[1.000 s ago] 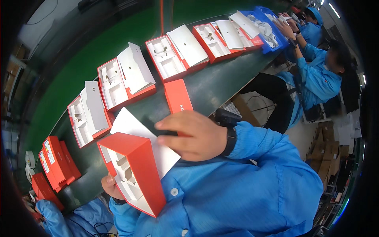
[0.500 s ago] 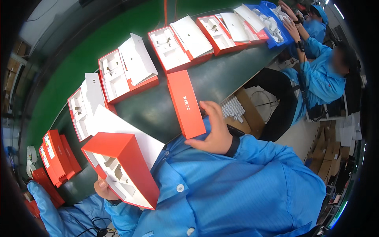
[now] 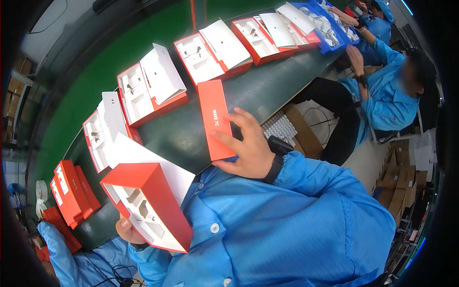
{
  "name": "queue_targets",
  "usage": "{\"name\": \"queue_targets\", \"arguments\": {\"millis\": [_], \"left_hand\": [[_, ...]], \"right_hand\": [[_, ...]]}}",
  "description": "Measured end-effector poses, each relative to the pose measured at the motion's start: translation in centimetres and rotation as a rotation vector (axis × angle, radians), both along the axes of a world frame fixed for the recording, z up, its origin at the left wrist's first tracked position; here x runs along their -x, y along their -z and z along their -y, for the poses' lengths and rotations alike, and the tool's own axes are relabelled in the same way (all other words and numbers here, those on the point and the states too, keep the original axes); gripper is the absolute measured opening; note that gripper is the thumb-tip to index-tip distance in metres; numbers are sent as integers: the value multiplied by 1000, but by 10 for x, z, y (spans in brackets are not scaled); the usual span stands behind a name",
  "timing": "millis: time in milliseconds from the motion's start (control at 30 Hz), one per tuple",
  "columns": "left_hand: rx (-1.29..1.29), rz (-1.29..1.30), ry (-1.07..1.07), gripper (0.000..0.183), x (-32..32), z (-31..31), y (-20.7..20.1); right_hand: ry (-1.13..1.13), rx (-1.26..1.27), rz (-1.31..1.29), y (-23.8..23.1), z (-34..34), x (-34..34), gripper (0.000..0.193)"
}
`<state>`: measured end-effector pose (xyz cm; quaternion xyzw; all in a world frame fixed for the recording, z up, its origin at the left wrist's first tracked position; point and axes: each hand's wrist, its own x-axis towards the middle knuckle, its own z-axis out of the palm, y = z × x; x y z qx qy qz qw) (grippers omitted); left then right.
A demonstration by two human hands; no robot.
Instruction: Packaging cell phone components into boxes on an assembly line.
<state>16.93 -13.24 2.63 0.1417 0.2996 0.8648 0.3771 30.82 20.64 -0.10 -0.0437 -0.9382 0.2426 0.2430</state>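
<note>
In the head view, a dark green counter [image 3: 174, 129] crosses the picture from the lower left to the upper right, and along its far side stands a row of open boxes [image 3: 199, 57], red outside and white inside. At the upper right end there are blue bins [image 3: 331, 49] with white pieces in them; at the left end, closed red boxes [image 3: 76, 191] lie close together, with a white roll [image 3: 42, 191] beside them. A co-worker [image 3: 392, 105] in blue sits at the right, another person [image 3: 380, 28] is farther behind, and brown cartons [image 3: 399, 177] are stacked on the floor. Before the person's chest, the left hand [image 3: 125, 229] pinches the lower left wall of a tilted red box [image 3: 174, 210], whose white inside faces to the left; the other fingers are hidden behind it. A white flap [image 3: 143, 155] stands out behind this box. The right hand [image 3: 248, 148] is spread quite wide at the near part of a narrow red box [image 3: 214, 112], which lies at the counter's near edge; one finger reaches over its face and the thumb is at its near end, but I cannot tell how firmly they touch.
</note>
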Motion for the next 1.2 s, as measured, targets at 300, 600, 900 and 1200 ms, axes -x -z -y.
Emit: {"name": "queue_targets", "arguments": {"millis": [300,600,900,1200], "left_hand": [[-101,37,26,69,3,12,12],[-71,70,10,71,2,9,8],[-61,63,-50,63,13,23,12],[210,-223,-375,62,26,39,-5]], "right_hand": [[-25,13,9,-14,2,20,70],[56,101,-14,-12,4,14,64],[53,18,-114,-20,-13,-17,57],[-334,-110,-188,-24,4,-9,38]]}}
